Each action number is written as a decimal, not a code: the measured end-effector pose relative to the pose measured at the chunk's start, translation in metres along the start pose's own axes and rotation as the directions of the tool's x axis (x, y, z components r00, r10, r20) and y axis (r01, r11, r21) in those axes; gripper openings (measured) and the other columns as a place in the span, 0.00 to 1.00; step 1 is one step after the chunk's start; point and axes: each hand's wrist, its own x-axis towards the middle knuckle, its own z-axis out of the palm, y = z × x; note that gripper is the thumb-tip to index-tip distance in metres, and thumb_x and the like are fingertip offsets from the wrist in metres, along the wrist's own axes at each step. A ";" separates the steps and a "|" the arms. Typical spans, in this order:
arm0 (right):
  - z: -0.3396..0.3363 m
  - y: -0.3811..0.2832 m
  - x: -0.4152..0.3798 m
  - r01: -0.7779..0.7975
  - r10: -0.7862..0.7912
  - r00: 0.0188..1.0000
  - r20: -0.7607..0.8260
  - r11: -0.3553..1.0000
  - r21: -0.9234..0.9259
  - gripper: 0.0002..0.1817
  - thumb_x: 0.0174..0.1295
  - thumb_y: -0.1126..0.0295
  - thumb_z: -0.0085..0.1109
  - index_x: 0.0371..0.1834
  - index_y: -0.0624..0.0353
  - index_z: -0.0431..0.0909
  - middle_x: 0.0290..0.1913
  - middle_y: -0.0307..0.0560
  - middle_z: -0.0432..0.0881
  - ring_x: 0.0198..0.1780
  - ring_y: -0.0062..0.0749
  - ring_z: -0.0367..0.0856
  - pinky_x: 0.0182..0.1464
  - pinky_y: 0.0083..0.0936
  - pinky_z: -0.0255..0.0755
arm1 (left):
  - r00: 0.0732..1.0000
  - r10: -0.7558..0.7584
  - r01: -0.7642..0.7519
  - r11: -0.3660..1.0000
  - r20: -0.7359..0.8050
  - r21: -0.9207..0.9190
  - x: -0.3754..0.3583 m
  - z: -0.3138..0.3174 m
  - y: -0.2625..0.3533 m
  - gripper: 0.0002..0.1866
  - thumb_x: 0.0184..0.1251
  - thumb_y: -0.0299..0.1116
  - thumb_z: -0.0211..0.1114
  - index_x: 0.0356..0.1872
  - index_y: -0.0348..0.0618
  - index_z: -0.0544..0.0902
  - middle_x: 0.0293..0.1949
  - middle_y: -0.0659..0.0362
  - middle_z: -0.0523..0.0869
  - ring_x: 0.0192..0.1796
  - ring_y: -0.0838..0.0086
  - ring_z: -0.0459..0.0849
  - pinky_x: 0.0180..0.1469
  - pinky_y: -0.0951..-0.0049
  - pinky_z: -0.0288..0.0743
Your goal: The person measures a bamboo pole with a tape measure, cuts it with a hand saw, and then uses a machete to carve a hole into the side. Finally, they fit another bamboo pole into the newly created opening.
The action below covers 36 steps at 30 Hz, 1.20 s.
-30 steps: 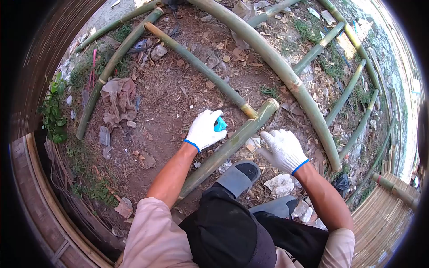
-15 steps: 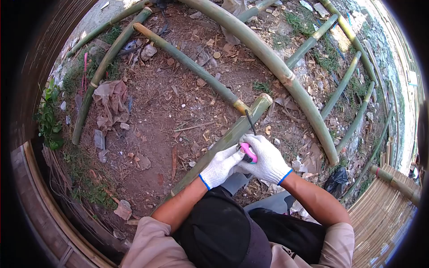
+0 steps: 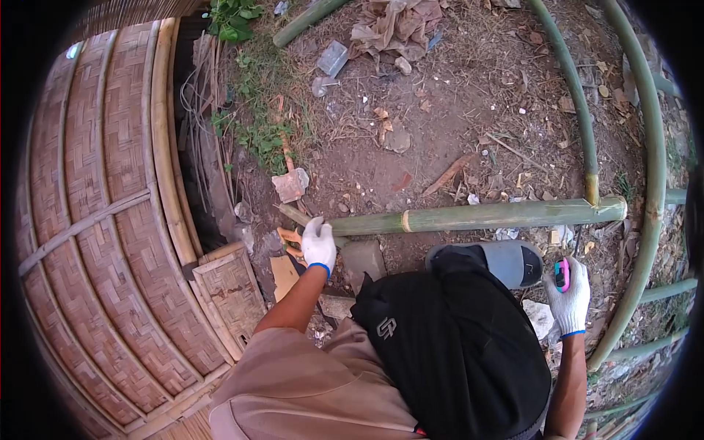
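Observation:
My left hand (image 3: 318, 243), in a white knit glove with a blue cuff, is at the left end of a green bamboo pole (image 3: 499, 215) lying crosswise. Its fingers point down, and I cannot tell what they grip. A saw with an orange handle (image 3: 290, 242) lies just left of that hand, and a thin stick (image 3: 293, 213) runs toward it. My right hand (image 3: 570, 299), gloved alike, is closed round a pink tape measure (image 3: 562, 274) below the pole's right end. Just past its fingertips a thin dark rod (image 3: 577, 240) shows.
A second bamboo pole (image 3: 576, 88) meets the first near its right end. Beyond, a long curved-looking pole (image 3: 651, 147) runs down the right side. Woven bamboo panels (image 3: 121, 125) stand at left. A brick piece (image 3: 290, 185), a grey block (image 3: 333, 59) and crumpled cloth (image 3: 396, 33) lie on the dirt.
My view has swung left. My hands, together at the tape measure before, are now far apart: the left at the pole's other end, the right still holding the tape measure.

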 end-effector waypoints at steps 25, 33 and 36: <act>0.002 0.003 -0.009 0.030 -0.025 0.985 0.168 0.999 -0.024 0.25 0.56 0.48 0.72 0.47 0.55 0.82 0.43 0.59 0.85 0.47 0.59 0.87 0.50 0.52 0.80 | 0.769 -0.479 0.559 0.825 0.424 -0.084 0.123 -0.017 -0.162 0.16 0.80 0.36 0.63 0.60 0.39 0.82 0.47 0.52 0.86 0.46 0.61 0.85 0.44 0.55 0.84; -0.004 0.023 -0.025 -0.032 0.035 0.986 0.165 0.999 -0.021 0.31 0.57 0.39 0.73 0.46 0.58 0.84 0.42 0.60 0.87 0.45 0.60 0.88 0.48 0.51 0.82 | 0.521 0.076 -0.852 0.105 0.850 0.513 0.173 -0.008 -0.109 0.21 0.73 0.44 0.67 0.59 0.44 0.85 0.59 0.47 0.88 0.60 0.58 0.86 0.58 0.52 0.83; -0.021 0.024 -0.037 -0.120 0.118 0.976 0.182 0.993 0.002 0.33 0.60 0.38 0.71 0.49 0.59 0.81 0.41 0.59 0.85 0.45 0.60 0.87 0.47 0.51 0.81 | 0.920 0.270 -0.391 0.659 0.283 0.643 0.195 0.031 -0.082 0.23 0.73 0.37 0.72 0.59 0.29 0.85 0.54 0.43 0.88 0.53 0.56 0.88 0.54 0.55 0.85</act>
